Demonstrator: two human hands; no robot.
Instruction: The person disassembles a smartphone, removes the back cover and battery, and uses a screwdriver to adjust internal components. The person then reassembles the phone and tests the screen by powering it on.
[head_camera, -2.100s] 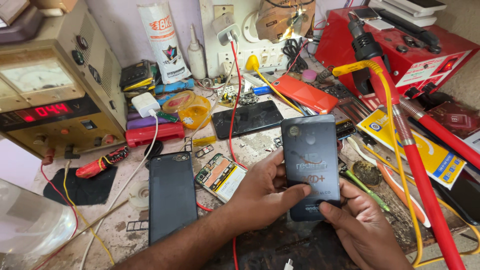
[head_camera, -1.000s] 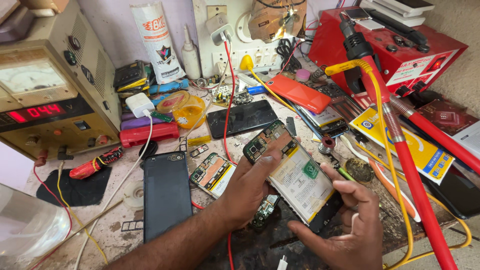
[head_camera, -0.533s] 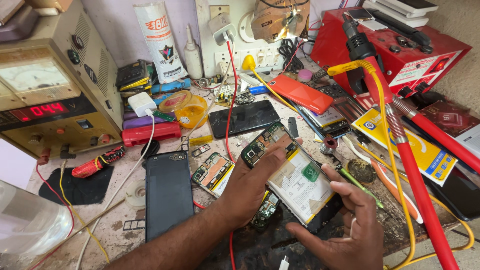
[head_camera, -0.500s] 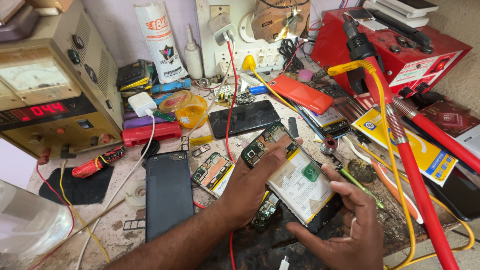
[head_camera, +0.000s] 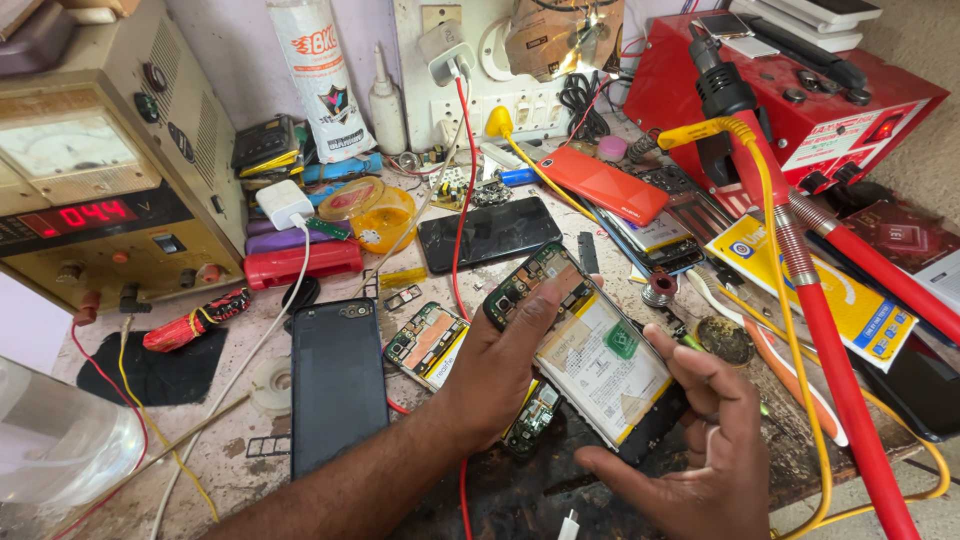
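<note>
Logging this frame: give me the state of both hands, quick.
Left hand: holds the opened phone, thumb on its upper end.
Right hand: grips the phone's lower end, fingers curled.

A black phone back cover (head_camera: 338, 385) lies beside a beige power supply (head_camera: 100, 190) and red soldering station (head_camera: 800, 90).

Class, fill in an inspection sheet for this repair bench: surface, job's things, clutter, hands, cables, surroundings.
Surface: worn, stained bench.
Job's things: opened phone, battery showing, held above the bench.
Clutter: black back cover, circuit board, red phone, dark phone.
Hands: left hand grips the phone's top; right hand supports its lower end.
Cables: red wire, yellow cable, white charger lead.
Surroundings: power supply, red station.
</note>
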